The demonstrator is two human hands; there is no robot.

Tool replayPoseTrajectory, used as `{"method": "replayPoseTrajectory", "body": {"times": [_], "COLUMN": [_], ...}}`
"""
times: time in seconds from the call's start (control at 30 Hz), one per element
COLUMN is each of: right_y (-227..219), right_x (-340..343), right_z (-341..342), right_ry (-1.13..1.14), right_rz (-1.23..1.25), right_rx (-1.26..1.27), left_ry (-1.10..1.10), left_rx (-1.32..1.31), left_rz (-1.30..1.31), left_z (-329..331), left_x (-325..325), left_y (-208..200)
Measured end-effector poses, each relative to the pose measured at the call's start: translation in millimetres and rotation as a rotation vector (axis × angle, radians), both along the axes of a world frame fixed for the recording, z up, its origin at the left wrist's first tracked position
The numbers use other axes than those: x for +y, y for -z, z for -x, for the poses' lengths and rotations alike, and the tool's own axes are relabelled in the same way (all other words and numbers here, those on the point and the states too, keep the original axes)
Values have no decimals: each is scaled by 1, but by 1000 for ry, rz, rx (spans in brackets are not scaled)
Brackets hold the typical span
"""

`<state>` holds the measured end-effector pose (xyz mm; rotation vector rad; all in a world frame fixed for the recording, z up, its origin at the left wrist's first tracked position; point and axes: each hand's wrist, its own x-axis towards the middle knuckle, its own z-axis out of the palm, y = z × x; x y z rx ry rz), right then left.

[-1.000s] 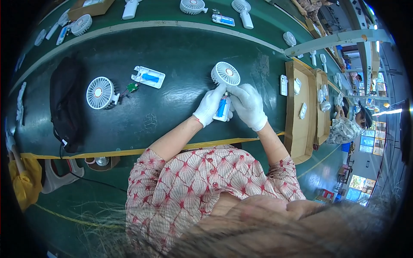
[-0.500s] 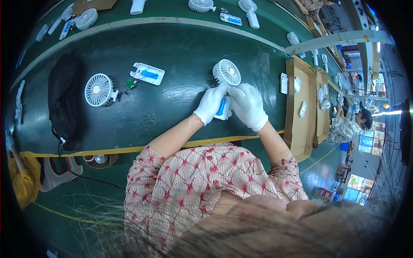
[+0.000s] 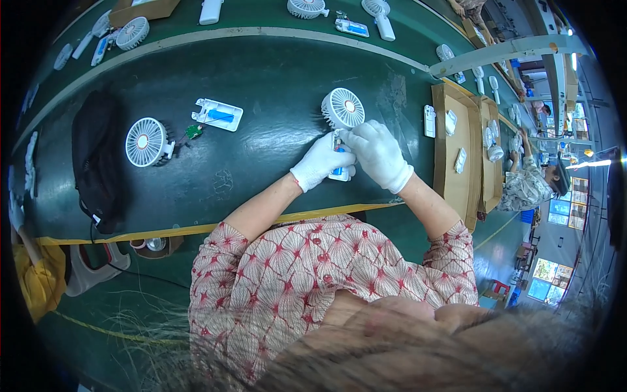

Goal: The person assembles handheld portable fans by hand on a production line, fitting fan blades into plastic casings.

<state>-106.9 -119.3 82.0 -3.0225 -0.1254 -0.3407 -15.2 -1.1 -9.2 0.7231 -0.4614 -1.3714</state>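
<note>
In front of me is a white handheld fan [image 3: 343,108] with a round grille, its handle pointing toward me and lying uncovered. A blue battery [image 3: 337,171] shows inside that handle. My left hand [image 3: 319,163], in a white glove, is closed around the handle. My right hand [image 3: 379,157], gloved too, has its fingers pinched together at the neck just below the grille; whatever they hold is hidden. To the left lies a second fan head [image 3: 146,142], beside a small green circuit board [image 3: 194,132] and an open white handle shell [image 3: 228,116] with a blue battery.
A black bag [image 3: 98,157] lies at the left of the green table. Cardboard trays [image 3: 454,176] with white parts stand at the right. Beyond the pale rail [image 3: 261,31] are more fans [image 3: 307,8] and open handles [image 3: 351,27]. A co-worker [image 3: 532,186] is at the far right.
My right hand has shifted slightly and turned, its fingers now pinching higher at the fan's neck. The left hand still grips the handle, and a little more of the neck shows.
</note>
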Motion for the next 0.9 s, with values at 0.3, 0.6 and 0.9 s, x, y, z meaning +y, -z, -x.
{"method": "replayPoseTrajectory", "body": {"times": [0.3, 0.6, 0.9], "right_y": [7, 11, 15], "right_x": [0, -1, 2], "right_z": [6, 0, -4], "right_ry": [-42, -71, 86], "right_rz": [17, 73, -179], "right_rx": [21, 29, -47], "left_ry": [-21, -262, -172], "left_rx": [-59, -571, 368], "left_rz": [-74, -200, -48], "left_z": [3, 10, -2], "left_x": [1, -2, -3], "left_y": [0, -1, -9]}}
